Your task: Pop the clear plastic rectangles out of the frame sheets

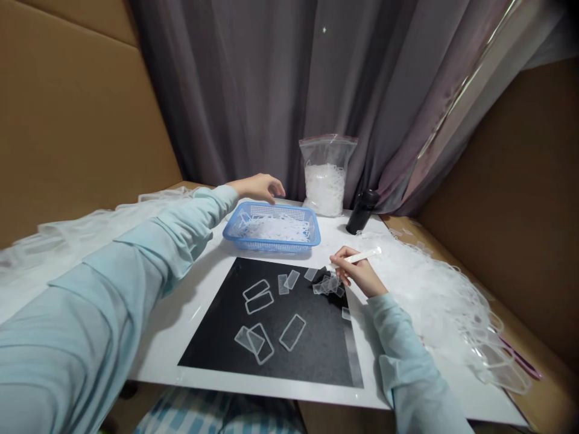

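My left hand (260,187) reaches over the back of a blue plastic basket (271,246), its fingers loosely bent and apart, with nothing visible in them. Inside the basket lies a heap of clear plastic frames (275,228). In my right hand (355,271) is a white pen-like stick (362,255), pinched between thumb and fingers. That hand rests at the right edge of a black mat (312,361), beside a pile of small clear rectangular pieces (326,286). Several clear rectangular frames (293,332) lie on the mat, two of them overlapping (259,302).
A zip bag of white pieces (324,188) stands behind the basket, with a black bottle (362,212) to its right. Translucent frames heap up on the right (420,289) and left (113,226). A purple-handled tool (522,360) lies far right. Cardboard walls (72,108) flank the table.
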A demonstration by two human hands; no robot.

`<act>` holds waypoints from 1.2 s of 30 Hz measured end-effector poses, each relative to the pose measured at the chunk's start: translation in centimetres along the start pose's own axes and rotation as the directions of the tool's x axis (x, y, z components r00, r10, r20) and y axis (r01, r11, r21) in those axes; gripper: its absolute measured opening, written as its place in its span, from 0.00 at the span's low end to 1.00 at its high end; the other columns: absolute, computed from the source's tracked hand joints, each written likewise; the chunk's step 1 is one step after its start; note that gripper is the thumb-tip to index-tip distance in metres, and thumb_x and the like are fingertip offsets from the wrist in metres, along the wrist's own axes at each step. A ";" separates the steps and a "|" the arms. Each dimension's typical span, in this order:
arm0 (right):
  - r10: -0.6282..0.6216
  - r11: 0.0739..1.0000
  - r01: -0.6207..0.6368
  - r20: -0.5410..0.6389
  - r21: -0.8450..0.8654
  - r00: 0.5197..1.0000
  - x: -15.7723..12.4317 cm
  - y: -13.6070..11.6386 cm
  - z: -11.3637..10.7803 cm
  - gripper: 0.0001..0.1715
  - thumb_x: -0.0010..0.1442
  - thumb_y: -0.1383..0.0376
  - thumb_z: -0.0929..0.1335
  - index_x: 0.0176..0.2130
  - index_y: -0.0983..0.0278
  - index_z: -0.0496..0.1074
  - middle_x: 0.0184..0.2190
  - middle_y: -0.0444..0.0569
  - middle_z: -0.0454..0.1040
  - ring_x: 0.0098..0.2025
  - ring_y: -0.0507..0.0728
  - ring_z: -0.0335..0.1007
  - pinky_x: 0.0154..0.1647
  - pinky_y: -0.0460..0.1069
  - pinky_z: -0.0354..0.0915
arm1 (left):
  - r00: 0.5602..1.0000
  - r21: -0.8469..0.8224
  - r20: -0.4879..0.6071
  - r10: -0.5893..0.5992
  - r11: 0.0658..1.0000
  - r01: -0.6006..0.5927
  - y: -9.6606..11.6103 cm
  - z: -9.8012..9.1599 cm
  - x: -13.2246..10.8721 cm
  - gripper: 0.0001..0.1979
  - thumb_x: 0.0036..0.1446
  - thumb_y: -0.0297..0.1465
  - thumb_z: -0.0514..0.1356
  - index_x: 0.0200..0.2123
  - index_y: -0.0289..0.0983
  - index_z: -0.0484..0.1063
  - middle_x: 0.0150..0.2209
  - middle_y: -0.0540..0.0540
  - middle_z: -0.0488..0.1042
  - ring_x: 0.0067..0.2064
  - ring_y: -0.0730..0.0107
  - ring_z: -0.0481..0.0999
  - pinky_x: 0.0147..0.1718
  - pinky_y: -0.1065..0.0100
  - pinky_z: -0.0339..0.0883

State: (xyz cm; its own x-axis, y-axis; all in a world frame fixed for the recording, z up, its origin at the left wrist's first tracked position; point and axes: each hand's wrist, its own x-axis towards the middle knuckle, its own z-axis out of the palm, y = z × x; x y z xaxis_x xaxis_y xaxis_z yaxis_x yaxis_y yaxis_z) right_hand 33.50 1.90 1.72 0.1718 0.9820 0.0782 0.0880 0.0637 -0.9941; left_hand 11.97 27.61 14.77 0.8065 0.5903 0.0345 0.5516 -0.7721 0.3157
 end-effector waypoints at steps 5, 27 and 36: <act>-0.011 1.000 0.011 0.001 0.002 1.000 0.0 0.0 -0.1 0.23 0.50 0.49 0.75 0.27 0.62 0.66 0.14 0.38 0.68 0.12 0.47 0.59 0.10 0.42 0.53 | 0.995 0.000 0.086 0.047 0.999 -0.048 1.0 0.6 -3.2 0.13 0.51 0.33 0.62 0.41 0.36 0.76 0.41 0.47 0.79 0.42 0.68 0.76 0.43 0.69 0.66; -0.003 1.000 0.003 0.021 0.017 1.000 -0.2 0.1 0.1 0.22 0.50 0.51 0.76 0.28 0.63 0.67 0.15 0.39 0.70 0.12 0.47 0.60 0.11 0.41 0.53 | 0.879 -0.084 0.389 0.277 0.961 -0.265 9.0 10.9 -17.4 0.13 0.48 0.23 0.57 0.36 0.41 0.59 0.30 0.52 0.70 0.29 0.70 0.68 0.26 0.70 0.57; -0.009 0.999 0.008 0.020 0.031 1.000 -0.1 0.2 0.1 0.22 0.49 0.51 0.76 0.27 0.63 0.67 0.15 0.39 0.70 0.12 0.47 0.60 0.11 0.41 0.53 | 0.790 -0.067 0.415 0.451 0.881 -0.468 9.6 12.6 -17.5 0.14 0.45 0.20 0.61 0.33 0.40 0.61 0.28 0.50 0.69 0.30 0.65 0.68 0.28 0.66 0.58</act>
State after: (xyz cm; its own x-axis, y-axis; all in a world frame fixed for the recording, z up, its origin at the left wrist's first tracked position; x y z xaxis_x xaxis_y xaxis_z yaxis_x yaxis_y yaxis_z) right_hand 33.39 1.81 1.55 0.1516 0.9847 0.0855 0.0594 0.0773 -0.9952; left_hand 5.84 6.94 5.24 0.9744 0.0202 -0.2238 0.0943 -0.9407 0.3259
